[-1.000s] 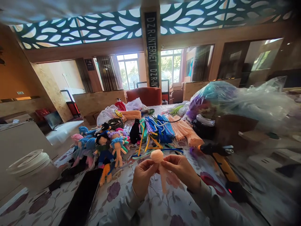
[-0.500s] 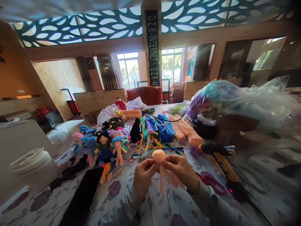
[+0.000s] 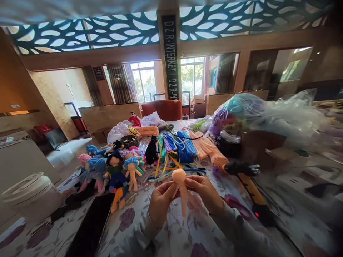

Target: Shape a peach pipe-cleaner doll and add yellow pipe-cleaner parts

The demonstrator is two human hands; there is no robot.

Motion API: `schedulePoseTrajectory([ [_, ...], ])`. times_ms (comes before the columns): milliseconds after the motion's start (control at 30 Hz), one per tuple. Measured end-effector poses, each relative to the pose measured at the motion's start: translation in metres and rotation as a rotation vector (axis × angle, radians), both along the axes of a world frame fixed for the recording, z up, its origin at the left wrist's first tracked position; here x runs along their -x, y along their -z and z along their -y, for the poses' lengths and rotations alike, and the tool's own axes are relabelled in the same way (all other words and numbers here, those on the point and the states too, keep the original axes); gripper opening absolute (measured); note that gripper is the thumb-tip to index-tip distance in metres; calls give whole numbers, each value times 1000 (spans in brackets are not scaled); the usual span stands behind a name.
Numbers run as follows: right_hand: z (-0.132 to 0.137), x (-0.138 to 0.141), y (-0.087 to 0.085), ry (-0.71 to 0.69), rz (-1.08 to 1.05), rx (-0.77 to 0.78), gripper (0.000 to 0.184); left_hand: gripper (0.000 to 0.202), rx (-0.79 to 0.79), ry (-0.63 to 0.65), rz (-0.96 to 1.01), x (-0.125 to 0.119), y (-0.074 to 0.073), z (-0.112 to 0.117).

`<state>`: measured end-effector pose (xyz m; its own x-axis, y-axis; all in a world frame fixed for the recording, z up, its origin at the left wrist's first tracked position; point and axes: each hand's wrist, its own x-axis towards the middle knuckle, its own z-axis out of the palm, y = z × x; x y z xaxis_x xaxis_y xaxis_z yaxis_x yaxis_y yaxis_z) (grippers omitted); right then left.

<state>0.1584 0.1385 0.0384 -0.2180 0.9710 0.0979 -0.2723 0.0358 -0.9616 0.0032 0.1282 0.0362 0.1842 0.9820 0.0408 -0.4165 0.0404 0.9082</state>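
Observation:
A peach pipe-cleaner doll (image 3: 179,180) with a round fuzzy head and thin dangling legs is held upright above the flowered tablecloth (image 3: 184,235). My left hand (image 3: 160,201) pinches it just under the head from the left. My right hand (image 3: 205,192) pinches it from the right, fingers closed on the body. Behind the doll lies a heap of coloured pipe cleaners (image 3: 177,148). A group of finished dolls (image 3: 115,169) with blue and pink hair lies to the left.
A black and orange glue gun (image 3: 246,176) lies right of my hands, with red scissors (image 3: 235,205) beside it. A dark phone (image 3: 92,223) lies at lower left, a white jar (image 3: 29,194) further left. Plastic bags of material (image 3: 268,114) fill the right side.
The view has shifted slightly left. Both hands keep hold of the peach doll and have turned it a little; its legs hang more to the left now.

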Motion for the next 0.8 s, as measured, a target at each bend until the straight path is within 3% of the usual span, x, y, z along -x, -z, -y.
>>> schedulePoseTrajectory([
  [567,10,1,-10,10,162,-14,35,29,92,-87,-4,-1,2,-1],
  [800,9,2,-4,31,184,-47,37,33,83,-35,-106,0,-2,2],
])
